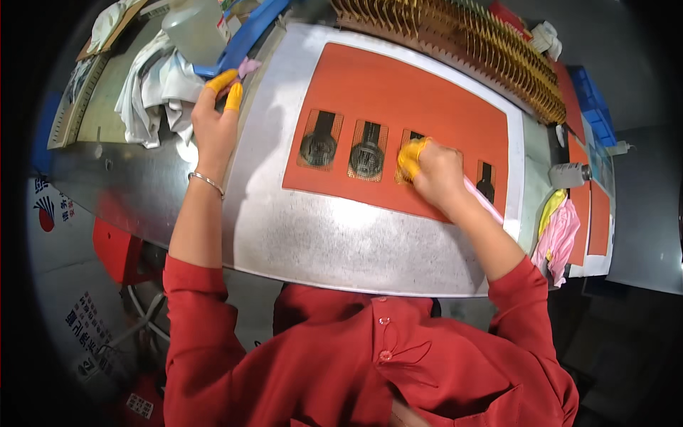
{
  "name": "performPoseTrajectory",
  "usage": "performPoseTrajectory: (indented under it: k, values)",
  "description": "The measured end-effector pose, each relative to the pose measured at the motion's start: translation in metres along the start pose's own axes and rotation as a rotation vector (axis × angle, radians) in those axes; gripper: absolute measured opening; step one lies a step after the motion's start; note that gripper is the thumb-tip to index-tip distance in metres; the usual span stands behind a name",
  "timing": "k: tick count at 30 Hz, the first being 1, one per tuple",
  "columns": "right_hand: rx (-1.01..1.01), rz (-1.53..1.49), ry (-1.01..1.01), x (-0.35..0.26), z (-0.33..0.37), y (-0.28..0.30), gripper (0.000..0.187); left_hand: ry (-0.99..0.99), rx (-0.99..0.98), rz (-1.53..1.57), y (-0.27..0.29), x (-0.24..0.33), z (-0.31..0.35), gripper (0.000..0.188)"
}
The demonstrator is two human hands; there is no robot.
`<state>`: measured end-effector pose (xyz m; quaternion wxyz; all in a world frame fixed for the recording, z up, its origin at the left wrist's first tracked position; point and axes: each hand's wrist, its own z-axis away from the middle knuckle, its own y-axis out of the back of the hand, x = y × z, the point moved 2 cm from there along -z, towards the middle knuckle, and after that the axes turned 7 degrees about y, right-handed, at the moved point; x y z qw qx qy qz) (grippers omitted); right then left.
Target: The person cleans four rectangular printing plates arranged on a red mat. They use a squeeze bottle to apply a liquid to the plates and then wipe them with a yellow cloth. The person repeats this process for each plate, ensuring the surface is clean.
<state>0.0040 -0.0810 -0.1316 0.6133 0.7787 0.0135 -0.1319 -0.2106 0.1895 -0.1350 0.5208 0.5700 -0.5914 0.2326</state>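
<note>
On an orange-red sheet [398, 78] lies a row of small gold-edged rectangular plates with dark, round-bottomed designs. My right hand [435, 171], in yellow finger cots, presses its bunched fingers on one plate [414, 134] and partly covers it. A pale pink strip [484, 199] shows under that wrist; whether the fingers hold it is hidden. To the left are two uncovered plates, one [319, 141] beside another [366, 151]; a narrower one [486, 181] is at the right. My left hand [217, 114], also in yellow cots, curls its fingers beside a pink scrap [249, 67] and blue tray edge [208, 71].
A long rack of gold-coloured pieces [469, 50] runs along the back. White cloths [160, 85] and a translucent container [193, 32] stand at left. A grey bottle [569, 174] and pink cloth [560, 231] sit at right. A red stool [117, 249] is below the table's left side.
</note>
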Motion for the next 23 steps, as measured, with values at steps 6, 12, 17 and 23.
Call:
performPoseTrajectory:
  k: [6, 12, 17, 23]
  values:
    - [0.052, 0.041, 0.156, 0.004, 0.0, 0.0, 0.013, -0.004, 0.023, 0.039, -0.001, -0.009, -0.004, 0.026]
    - [0.045, -0.054, 0.009, 0.009, -0.02, 0.01, 0.011, 0.026, 0.017, -0.002, 0.0, -0.002, -0.001, 0.026]
    - [0.044, -0.019, 0.074, -0.003, -0.002, 0.006, 0.009, -0.002, 0.025, 0.005, 0.001, -0.005, -0.003, 0.026]
    - [0.084, -0.072, 0.188, 0.007, -0.011, 0.007, 0.01, -0.019, 0.012, 0.012, 0.001, -0.008, -0.005, 0.026]
